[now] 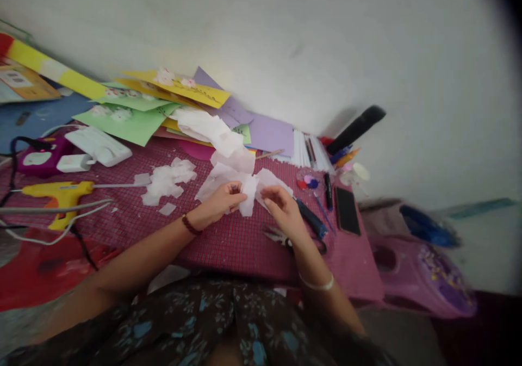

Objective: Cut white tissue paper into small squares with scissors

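My left hand (pixel 223 200) is closed, thumb and fingers pinching a small piece of thin white paper (pixel 247 205) that looks like tissue. Just right of that piece, my right hand (pixel 285 211) curves its fingers, with the thumb a little apart from them and nothing visible between. More sheets of thin white paper (pixel 234 162) lie spread behind and beside both hands. Under the right wrist are scissors (pixel 277 235) with dark handles, partly hidden. A heap of small white paper pieces (pixel 169 181) rests on the checked cloth left of my hands.
A yellow glue gun (pixel 61 196) with cables lies at the left by a power strip (pixel 100 144). Coloured paper cards (pixel 134 120) are stacked along the wall. A phone (pixel 347 211), a black marker (pixel 328 191) and a dark blue tool (pixel 312 219) lie at the right.
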Demonstrator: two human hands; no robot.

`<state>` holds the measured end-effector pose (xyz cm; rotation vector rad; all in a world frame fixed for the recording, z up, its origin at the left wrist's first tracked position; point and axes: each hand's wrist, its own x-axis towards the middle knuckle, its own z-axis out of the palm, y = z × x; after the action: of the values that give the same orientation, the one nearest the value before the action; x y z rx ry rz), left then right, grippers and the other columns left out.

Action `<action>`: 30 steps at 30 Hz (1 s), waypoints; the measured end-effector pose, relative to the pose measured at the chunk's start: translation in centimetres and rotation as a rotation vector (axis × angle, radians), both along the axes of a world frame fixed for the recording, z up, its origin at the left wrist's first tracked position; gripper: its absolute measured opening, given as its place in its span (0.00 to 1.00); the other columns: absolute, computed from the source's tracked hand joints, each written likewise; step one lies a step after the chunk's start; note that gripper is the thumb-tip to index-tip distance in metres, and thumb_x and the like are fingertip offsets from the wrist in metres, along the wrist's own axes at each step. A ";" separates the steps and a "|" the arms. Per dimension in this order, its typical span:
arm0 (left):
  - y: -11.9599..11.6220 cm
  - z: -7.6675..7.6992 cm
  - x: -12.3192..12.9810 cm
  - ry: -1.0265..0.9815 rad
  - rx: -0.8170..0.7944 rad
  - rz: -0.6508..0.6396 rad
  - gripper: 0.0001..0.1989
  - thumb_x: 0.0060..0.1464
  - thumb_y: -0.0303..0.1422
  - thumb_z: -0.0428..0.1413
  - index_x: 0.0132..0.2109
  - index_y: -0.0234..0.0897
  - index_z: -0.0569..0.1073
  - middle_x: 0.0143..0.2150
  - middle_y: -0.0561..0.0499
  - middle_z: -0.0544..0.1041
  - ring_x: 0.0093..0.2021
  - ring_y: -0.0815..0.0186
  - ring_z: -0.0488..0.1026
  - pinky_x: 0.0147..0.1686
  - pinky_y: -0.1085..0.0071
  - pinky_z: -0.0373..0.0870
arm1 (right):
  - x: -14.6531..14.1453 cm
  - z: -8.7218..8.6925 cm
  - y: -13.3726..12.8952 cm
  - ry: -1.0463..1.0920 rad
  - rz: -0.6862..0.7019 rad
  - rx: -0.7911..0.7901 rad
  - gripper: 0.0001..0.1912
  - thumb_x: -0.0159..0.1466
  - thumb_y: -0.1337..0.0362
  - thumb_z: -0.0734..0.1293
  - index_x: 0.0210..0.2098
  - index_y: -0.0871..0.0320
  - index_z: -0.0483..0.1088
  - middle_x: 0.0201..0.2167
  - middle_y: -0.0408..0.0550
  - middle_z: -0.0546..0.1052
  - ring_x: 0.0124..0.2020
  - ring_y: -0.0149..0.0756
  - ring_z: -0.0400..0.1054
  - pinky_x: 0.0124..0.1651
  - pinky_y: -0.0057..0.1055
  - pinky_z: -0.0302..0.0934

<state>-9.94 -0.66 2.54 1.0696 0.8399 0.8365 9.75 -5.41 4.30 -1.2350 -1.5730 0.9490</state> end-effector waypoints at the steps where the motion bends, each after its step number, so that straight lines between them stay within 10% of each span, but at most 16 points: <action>1: 0.1 0.2 -0.2 -0.039 -0.019 0.028 0.08 0.43 0.30 0.59 0.29 0.36 0.67 0.18 0.62 0.62 0.14 0.79 0.53 0.15 0.77 0.48 | 1.2 0.3 -1.1 -0.116 -0.015 0.019 0.10 0.65 0.61 0.64 0.44 0.56 0.71 0.44 0.50 0.78 0.46 0.39 0.72 0.54 0.39 0.64; 7: 0.7 1.0 -1.0 -0.313 -0.122 0.145 0.13 0.41 0.27 0.61 0.29 0.38 0.62 0.17 0.65 0.57 0.14 0.81 0.47 0.15 0.80 0.46 | 8.9 -2.5 -8.9 -0.631 -0.173 -0.035 0.14 0.65 0.61 0.64 0.49 0.56 0.73 0.48 0.56 0.78 0.50 0.48 0.73 0.54 0.48 0.67; 13: 0.8 0.7 -1.0 -0.307 -0.104 0.171 0.12 0.42 0.26 0.62 0.35 0.37 0.68 0.18 0.66 0.58 0.14 0.81 0.47 0.15 0.80 0.47 | 10.5 -5.0 -13.2 -0.747 -0.175 0.016 0.19 0.64 0.66 0.62 0.54 0.55 0.72 0.54 0.57 0.75 0.57 0.49 0.70 0.61 0.53 0.64; 19: 0.7 1.2 -3.0 -0.084 0.119 0.206 0.32 0.45 0.28 0.61 0.60 0.33 0.68 0.27 0.56 0.74 0.20 0.75 0.64 0.19 0.79 0.57 | 12.3 -5.0 -14.3 -0.838 -0.162 0.029 0.24 0.61 0.69 0.62 0.57 0.55 0.71 0.56 0.56 0.74 0.58 0.50 0.70 0.60 0.50 0.66; 30: -3.9 2.7 -11.3 -0.095 0.097 0.343 0.31 0.45 0.24 0.60 0.59 0.35 0.70 0.30 0.53 0.78 0.21 0.73 0.69 0.20 0.80 0.59 | 13.7 -3.5 -11.3 -0.908 0.007 -0.108 0.32 0.49 0.69 0.67 0.54 0.49 0.75 0.47 0.54 0.81 0.48 0.55 0.77 0.52 0.52 0.71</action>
<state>-21.22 -4.55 5.20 0.9748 0.9234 1.2167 23.50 -16.68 0.82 -1.8878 -2.2171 0.4746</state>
